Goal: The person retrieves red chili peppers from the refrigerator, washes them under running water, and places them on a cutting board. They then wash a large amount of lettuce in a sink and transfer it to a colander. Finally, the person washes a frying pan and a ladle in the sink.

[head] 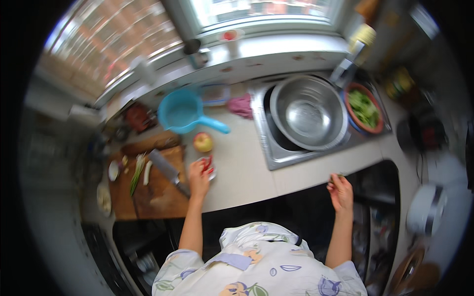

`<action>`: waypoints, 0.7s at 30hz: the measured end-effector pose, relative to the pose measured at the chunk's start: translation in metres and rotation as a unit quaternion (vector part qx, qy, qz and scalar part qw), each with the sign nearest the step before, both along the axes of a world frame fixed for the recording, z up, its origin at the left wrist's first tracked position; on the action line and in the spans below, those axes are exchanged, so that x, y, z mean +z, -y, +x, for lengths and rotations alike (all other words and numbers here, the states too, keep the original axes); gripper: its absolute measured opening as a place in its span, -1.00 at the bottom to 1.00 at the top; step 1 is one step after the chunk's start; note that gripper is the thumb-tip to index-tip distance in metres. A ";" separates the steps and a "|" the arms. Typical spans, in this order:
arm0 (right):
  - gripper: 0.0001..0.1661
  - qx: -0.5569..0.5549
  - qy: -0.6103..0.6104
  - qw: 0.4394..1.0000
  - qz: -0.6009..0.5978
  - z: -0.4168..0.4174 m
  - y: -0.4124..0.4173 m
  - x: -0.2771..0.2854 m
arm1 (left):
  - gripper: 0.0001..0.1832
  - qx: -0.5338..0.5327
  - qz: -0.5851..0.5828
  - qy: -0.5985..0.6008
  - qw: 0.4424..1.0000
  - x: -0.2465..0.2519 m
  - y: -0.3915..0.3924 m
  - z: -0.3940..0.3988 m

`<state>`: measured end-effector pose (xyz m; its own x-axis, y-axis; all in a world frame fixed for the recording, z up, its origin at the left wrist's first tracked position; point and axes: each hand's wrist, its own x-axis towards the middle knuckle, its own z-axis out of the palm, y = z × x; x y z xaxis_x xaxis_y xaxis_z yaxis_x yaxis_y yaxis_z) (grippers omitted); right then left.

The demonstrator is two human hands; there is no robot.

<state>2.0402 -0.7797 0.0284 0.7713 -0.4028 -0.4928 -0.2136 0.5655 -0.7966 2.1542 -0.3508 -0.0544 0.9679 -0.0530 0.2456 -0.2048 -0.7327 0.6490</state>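
Observation:
My left hand [199, 179] is at a small white dish [212, 174] with red chili peppers [208, 165], its fingers touching the peppers; whether it grips one is unclear. My right hand [340, 187] is raised near the counter's front edge, its fingertips pinched on something small and dark green. Beside the left hand lies a cleaver [164, 166] on a wooden cutting board [159, 201], with green onions [137, 175] and a white stalk piece [147, 172]. An apple [203, 142] sits behind the dish.
A blue plastic ladle [180, 111] and a pink cloth [240, 106] lie at the back. A steel basin [309, 113] rests over the sink [272, 162]. Right of it is a brown bowl of leafy greens [363, 109]. A white plate [104, 199] stands left of the board.

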 end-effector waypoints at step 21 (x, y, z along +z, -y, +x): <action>-0.93 -0.541 -0.166 0.786 -0.249 -0.381 -0.050 -0.115 | -0.64 -0.130 -0.227 -0.195 0.945 0.054 0.137 -0.065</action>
